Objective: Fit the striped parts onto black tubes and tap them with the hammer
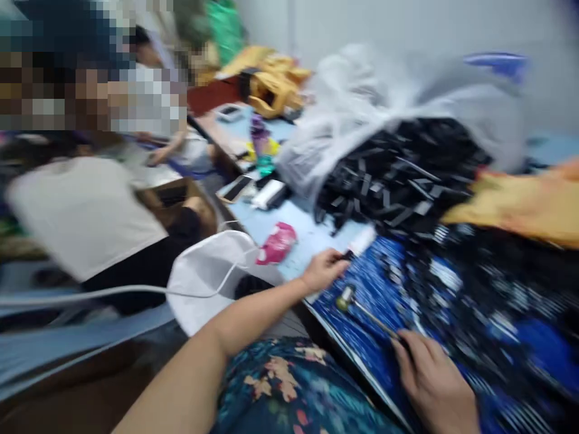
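My left hand (323, 269) is closed in a pinch at the near edge of the blue sheet (380, 274). Between its fingertips is a small black piece (346, 256), blurred by motion. A whitish strip (362, 241) lies just beyond it; whether the two are joined I cannot tell. On the right, my right hand (436, 380) is wrapped round the end of a thin-handled tool (373, 318). The tool's rounded, brass-coloured head (344, 301) points toward my left hand, with a pale tip above it. Its exact kind is blurred.
A large white plastic bag (353, 90) spills many black pieces (402, 169) onto the table. Black and shiny parts cover the right side, beside yellow cloth (520, 205). A pink packet (277, 243), bottle (260, 144) and white bag (199, 271) are leftward. Other people sit beyond.
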Demonstrator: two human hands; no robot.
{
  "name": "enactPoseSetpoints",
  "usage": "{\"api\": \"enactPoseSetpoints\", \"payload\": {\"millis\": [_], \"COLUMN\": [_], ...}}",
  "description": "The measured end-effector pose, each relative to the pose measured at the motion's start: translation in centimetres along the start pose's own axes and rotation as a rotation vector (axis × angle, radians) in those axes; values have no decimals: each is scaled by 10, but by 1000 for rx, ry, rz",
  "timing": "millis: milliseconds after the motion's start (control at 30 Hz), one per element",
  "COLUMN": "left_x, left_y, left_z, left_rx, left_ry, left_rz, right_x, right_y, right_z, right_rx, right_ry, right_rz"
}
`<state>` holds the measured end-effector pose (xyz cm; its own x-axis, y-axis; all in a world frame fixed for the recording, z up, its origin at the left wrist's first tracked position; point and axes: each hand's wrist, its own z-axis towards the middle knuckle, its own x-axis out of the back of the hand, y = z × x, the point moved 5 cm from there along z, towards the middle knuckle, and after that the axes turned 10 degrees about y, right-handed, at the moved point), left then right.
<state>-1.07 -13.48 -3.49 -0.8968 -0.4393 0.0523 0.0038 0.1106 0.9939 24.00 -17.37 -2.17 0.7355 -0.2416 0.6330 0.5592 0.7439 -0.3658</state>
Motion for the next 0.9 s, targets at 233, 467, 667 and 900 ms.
{"api": "enactPoseSetpoints", "payload": {"millis": [233,467,667,900], "left_x": [-27,-42,-46,-65], "left_y": [-1,-5,-9,-8], "left_z": [-6,11,23,27], "left_rx": [-356,-202,-188,-208], "left_ry": [-356,-650,-690,-804], "left_rz": [605,794,768,880], "right_x": [17,29,9,2], "right_y": [16,4,1,-29], "right_z": [-7,-2,-3,-6], "right_rx": [-314,-330,-254,-80], "right_ry": [-5,117,-153,-186], "right_rz": [-101,-124,-178,-3]}}
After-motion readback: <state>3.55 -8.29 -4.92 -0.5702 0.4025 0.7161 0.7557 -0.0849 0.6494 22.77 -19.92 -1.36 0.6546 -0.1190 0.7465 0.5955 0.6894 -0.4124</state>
